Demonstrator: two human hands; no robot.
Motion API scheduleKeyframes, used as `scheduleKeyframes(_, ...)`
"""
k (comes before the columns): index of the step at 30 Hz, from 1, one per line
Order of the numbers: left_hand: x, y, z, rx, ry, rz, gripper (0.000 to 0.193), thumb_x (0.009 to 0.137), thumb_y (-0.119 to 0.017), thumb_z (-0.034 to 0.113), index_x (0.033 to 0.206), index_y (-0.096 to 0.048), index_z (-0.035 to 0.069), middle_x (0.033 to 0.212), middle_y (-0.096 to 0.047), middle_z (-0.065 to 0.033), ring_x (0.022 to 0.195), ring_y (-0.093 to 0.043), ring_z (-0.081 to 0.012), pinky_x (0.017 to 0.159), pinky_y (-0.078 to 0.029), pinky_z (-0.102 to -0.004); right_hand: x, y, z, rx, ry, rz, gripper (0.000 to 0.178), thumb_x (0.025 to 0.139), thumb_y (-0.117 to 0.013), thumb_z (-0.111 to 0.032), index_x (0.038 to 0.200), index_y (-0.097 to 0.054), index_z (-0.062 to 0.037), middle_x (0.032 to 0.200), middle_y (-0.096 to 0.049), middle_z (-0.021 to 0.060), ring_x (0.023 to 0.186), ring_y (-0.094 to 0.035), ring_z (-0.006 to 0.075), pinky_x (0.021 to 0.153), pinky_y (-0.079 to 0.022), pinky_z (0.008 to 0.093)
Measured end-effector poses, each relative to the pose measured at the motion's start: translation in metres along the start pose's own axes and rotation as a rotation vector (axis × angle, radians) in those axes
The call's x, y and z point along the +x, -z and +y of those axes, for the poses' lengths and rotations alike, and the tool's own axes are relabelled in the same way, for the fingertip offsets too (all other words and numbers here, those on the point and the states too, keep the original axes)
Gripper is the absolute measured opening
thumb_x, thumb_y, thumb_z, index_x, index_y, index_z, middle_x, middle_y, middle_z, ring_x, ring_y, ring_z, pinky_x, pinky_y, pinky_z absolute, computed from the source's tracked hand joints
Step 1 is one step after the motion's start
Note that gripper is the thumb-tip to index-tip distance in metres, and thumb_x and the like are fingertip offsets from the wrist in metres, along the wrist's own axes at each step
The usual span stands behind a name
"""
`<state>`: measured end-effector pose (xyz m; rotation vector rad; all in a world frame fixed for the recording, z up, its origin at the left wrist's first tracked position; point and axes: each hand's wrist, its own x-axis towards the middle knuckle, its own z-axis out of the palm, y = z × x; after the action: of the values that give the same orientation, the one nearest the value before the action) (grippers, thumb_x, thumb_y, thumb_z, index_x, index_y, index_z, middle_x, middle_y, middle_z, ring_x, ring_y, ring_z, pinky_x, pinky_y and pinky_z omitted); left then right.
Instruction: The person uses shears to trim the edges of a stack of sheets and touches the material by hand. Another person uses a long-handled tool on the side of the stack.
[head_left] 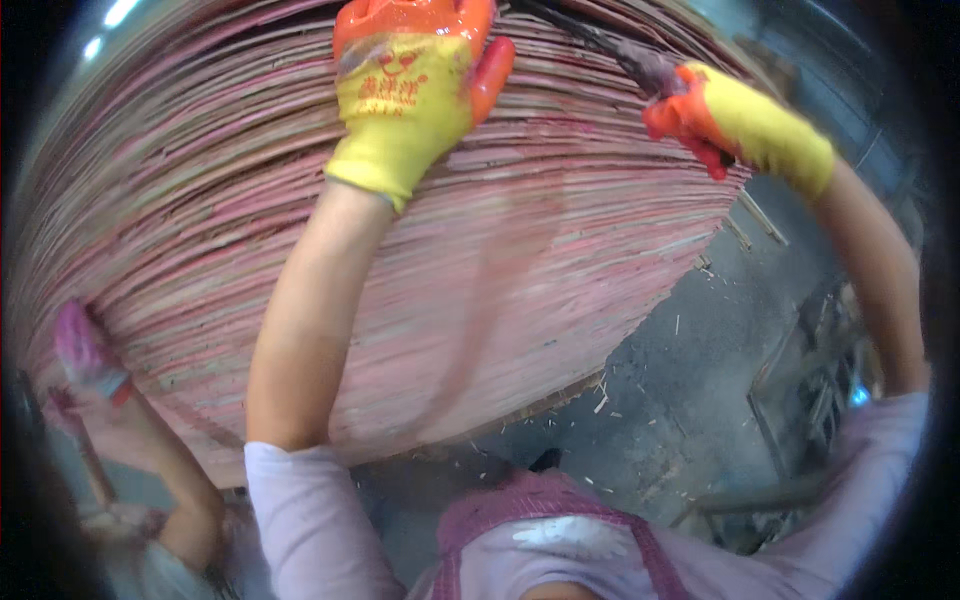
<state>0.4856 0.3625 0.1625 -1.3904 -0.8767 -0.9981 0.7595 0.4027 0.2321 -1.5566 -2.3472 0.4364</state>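
Observation:
My left hand (415,75), in a yellow glove with orange coated fingers, rests against the upper part of a tall stack of thin pinkish sheets (560,290). Its thumb stands apart from the fingers, which reach the picture's top edge; nothing shows in its grasp. At the upper right, my right hand (715,125), gloved alike, is closed round the end of a long dark tool (600,40). This narrow tool slants up and left across the top of the stack. Its far end runs out of the picture, so its exact kind does not show.
At the left, another person's hand in a purple glove (85,345) touches the same stack. Wood scraps lie on the grey floor (640,420) beside the stack's lower right edge. A metal frame (765,410) stands at the right, near my right arm.

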Motion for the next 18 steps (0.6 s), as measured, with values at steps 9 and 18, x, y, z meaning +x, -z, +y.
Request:
scheduleKeyframes(9,0.005,0.001,0.003,0.048,-0.01,0.014,0.022,0.081,-0.078,0.033,0.095,-0.074,0.016,0.091,-0.069,-0.0046,0.085,-0.066,-0.0303,0.074,-0.047,-0.0461,-0.009,-0.006,0.02,0.229,0.113,-0.15,0.03,0.09,-0.069,-0.032,0.095,-0.065,-0.0032,0.063,-0.044,-0.0008,0.054,-0.044,0.0106,0.048,-0.039,0.031)
scheduleKeyframes(18,0.005,-0.009,0.004,0.026,0.004,-0.011,0.022,0.08,-0.077,0.033,0.09,-0.074,0.014,0.093,-0.068,-0.0048,0.092,-0.065,-0.0313,0.081,-0.049,-0.0481,0.039,-0.004,0.049,0.436,0.064,-0.472,0.03,0.096,-0.061,-0.031,0.097,-0.06,-0.0017,0.054,-0.039,-0.0011,0.043,-0.038,0.0117,0.041,-0.031,0.0317)
